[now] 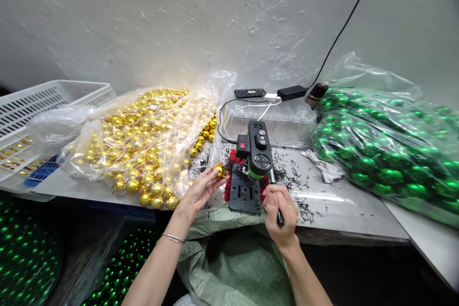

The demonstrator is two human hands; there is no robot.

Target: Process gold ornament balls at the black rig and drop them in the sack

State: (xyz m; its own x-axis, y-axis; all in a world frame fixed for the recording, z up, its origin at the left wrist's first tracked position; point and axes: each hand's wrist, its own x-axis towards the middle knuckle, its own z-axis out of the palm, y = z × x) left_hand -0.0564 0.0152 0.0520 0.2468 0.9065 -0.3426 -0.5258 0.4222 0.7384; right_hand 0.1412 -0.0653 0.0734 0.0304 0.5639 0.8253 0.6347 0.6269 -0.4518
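Observation:
My left hand (203,188) is closed on a shiny gold ball (220,170), held by the fingertips just left of a small black bench machine (261,148). The fist of my right hand (281,213) wraps round the machine's black lever handle (280,219), which points down toward me. Beneath the machine's head lies a slotted black base plate (245,196), with red material (227,191) showing at its edges. What sits directly under the head is mostly hidden.
A clear bag of gold balls (143,138) spreads left of the machine, and a bag of green balls (387,153) lies right. White crates (57,88) stand far left. Black scraps (297,186) litter the table. Cables run to a power adapter (292,92). Green sacking (236,258) hangs in front.

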